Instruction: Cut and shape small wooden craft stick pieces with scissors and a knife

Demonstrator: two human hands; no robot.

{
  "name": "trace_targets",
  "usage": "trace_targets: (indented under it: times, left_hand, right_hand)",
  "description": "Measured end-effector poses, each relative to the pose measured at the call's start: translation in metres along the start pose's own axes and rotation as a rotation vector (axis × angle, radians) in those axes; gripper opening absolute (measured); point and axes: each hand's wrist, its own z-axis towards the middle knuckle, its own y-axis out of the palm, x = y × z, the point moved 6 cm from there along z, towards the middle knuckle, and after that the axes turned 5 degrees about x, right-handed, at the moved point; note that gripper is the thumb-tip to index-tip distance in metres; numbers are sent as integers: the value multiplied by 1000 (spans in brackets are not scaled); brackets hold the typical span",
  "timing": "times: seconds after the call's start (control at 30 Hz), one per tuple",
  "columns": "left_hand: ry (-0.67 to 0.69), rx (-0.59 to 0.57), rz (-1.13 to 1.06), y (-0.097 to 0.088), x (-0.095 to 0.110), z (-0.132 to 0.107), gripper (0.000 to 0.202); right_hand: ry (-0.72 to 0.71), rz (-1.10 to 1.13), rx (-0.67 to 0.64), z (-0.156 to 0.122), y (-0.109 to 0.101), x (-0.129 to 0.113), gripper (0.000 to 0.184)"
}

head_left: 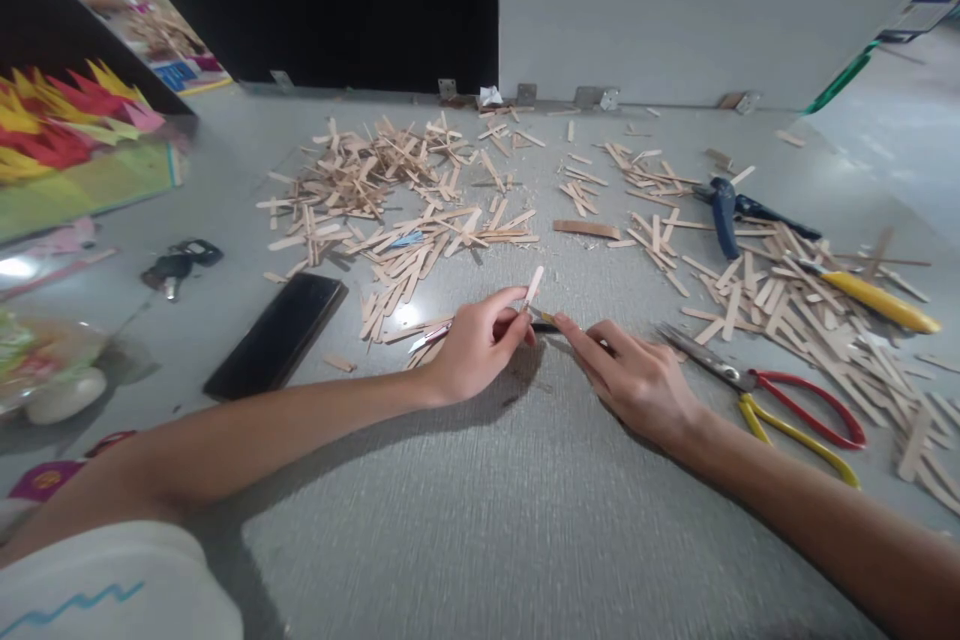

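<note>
My left hand [476, 345] is closed in a pinch on a short wooden craft stick [535, 284], which points up from the fingertips. My right hand [626, 365] reaches in from the right with its fingers pressed together close to the left fingertips. A dark, thin piece [546, 327] shows between the two hands; whether my right hand grips it is too small to tell. A shiny, narrow strip [430, 336] lies just left of my left hand. Beside my right hand rest scissors [739, 378] with one red and one yellow handle.
Loose craft sticks [360, 165] spread across the table's far side and right. A blue-handled tool [724, 215] and a yellow-handled tool [877, 300] lie among them. Leftward are a black phone [277, 335], keys [176, 265] and paper flames [56, 120]. A black and white panel [637, 10] stands behind.
</note>
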Motion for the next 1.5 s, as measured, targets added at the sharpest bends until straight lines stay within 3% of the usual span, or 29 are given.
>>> trace_targets:
  times: [0.2,0.47,0.97,1.5]
  left_hand:
    - [39,11,93,0,1,-2,11]
    - [68,8,197,0,-1,-3,16]
    - [52,-41,274,0,0,0,24]
    - [60,-41,262,2,-1,2,24]
  right_hand:
    - [-13,57,-109,-5,5,0,64]
    - [-6,248,-262,-3,12,5,56]
    - [-44,0,-447,0,16,-9,64]
    - [-42,-114,-399,5,12,-15,61]
